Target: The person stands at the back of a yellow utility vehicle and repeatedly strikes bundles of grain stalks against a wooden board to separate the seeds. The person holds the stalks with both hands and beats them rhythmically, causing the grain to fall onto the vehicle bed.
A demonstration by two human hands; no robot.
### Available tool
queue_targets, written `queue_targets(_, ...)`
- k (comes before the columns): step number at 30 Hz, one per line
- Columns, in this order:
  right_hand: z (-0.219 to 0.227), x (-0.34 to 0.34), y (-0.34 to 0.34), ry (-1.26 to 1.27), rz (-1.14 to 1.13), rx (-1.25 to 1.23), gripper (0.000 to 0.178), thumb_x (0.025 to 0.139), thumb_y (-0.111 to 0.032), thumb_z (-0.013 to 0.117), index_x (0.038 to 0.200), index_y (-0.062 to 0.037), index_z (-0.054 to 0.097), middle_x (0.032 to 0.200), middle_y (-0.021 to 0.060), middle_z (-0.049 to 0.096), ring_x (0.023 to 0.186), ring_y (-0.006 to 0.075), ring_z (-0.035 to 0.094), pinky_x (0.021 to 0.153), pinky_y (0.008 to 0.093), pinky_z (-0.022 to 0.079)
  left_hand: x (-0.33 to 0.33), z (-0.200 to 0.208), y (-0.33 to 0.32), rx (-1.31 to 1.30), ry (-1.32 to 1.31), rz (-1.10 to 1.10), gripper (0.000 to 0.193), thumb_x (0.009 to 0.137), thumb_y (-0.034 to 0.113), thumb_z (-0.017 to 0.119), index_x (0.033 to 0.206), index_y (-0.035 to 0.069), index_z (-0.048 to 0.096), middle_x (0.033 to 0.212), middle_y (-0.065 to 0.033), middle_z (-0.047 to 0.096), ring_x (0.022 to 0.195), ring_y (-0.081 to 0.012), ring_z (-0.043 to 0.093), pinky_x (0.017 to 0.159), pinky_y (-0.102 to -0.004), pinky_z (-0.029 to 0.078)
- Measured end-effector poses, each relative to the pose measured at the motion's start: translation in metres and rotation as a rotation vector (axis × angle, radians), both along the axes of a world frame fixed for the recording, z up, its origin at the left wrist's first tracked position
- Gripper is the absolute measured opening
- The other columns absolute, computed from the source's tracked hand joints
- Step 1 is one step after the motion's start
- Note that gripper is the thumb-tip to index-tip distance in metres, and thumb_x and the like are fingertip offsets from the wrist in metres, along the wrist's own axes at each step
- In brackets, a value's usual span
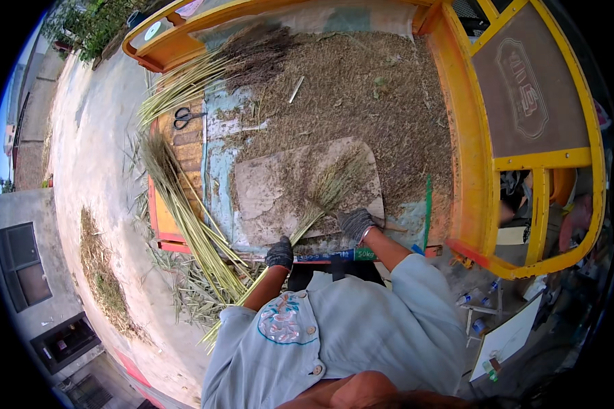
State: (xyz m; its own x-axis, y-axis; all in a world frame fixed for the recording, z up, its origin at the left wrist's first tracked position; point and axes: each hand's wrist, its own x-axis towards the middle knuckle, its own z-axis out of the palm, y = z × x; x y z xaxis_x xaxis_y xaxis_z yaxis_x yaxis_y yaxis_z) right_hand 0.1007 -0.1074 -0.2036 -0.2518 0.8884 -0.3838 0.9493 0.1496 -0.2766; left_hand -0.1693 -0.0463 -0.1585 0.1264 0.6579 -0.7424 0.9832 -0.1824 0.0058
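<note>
My left hand, in a dark glove, is closed around the lower stalks of a broomcorn bunch. Its brushy green head fans out across a pale, worn board dusted with seed. At the neck of the bunch, my gloved right hand is closed; what its fingers hold is hidden. A short wooden handle-like piece sticks out just right of that hand. More long stalks lie in a pile to the left, their tufted ends pointing away from me.
Loose brown seed covers the orange-framed bed beyond the board. Black scissors lie at its left side, below darker seed heads. A yellow metal rail bounds the right. Concrete ground stretches left; a green strip stands near the right edge.
</note>
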Motion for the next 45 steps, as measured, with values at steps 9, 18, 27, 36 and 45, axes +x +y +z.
queue_targets(9, 0.052, 0.059, 0.038, -0.068, -0.441, -0.022, 0.038, 0.085, -0.025, 0.042, 0.111, 0.0009, 0.05, 0.08, 0.0201, 0.062, 0.071, 0.0337, 0.062, 0.051, 0.0496, 0.046, 0.01, 0.001, 0.001, 0.012, -0.012, 0.04, 0.027, 0.088, 0.02, 0.032, 0.102, 0.008, 0.051, 0.09, -0.0233, 0.06, 0.085, -0.0379, 0.06, 0.073, -0.0492, 0.046)
queue_targets(18, -0.019, 0.059, 0.021, -0.133, -0.557, -0.126, 0.034, 0.086, -0.031, 0.042, 0.099, -0.0027, 0.054, 0.075, 0.0187, 0.064, 0.064, 0.0334, 0.062, 0.055, 0.0491, 0.046, 0.006, 0.001, -0.003, 0.054, -0.085, 0.037, 0.023, 0.084, 0.022, 0.04, 0.097, 0.005, 0.05, 0.09, -0.0247, 0.059, 0.085, -0.0401, 0.058, 0.071, -0.0513, 0.044)
queue_targets(27, 0.034, 0.026, 0.012, -0.076, -0.487, 0.266, 0.034, 0.083, -0.033, 0.048, 0.09, -0.0007, 0.055, 0.06, 0.0168, 0.058, 0.057, 0.0319, 0.059, 0.052, 0.0474, 0.044, 0.019, -0.005, 0.003, 0.083, -0.097, 0.053, 0.018, 0.082, 0.017, 0.043, 0.096, 0.008, 0.051, 0.091, -0.0218, 0.059, 0.086, -0.0366, 0.059, 0.071, -0.0482, 0.046)
queue_targets(36, 0.02, -0.018, -0.023, 0.173, -0.652, -0.191, 0.042, 0.083, -0.037, 0.046, 0.103, -0.001, 0.051, 0.069, 0.0194, 0.061, 0.066, 0.0353, 0.06, 0.059, 0.0477, 0.046, 0.015, -0.009, -0.012, -1.009, -0.884, 0.587, 0.033, 0.074, 0.019, 0.068, 0.1, 0.004, 0.055, 0.071, -0.0056, 0.06, 0.057, -0.0144, 0.058, 0.053, -0.0301, 0.049)
queue_targets(45, 0.054, -0.013, -0.015, 0.252, -0.699, -0.152, 0.043, 0.083, -0.041, 0.045, 0.105, -0.004, 0.05, 0.074, 0.0186, 0.061, 0.068, 0.0354, 0.06, 0.061, 0.0492, 0.046, 0.017, -0.026, -0.017, -0.065, -0.442, 0.143, 0.053, 0.078, 0.05, 0.054, 0.093, 0.0, 0.059, 0.084, -0.023, 0.06, 0.083, -0.0379, 0.058, 0.075, -0.0447, 0.044)
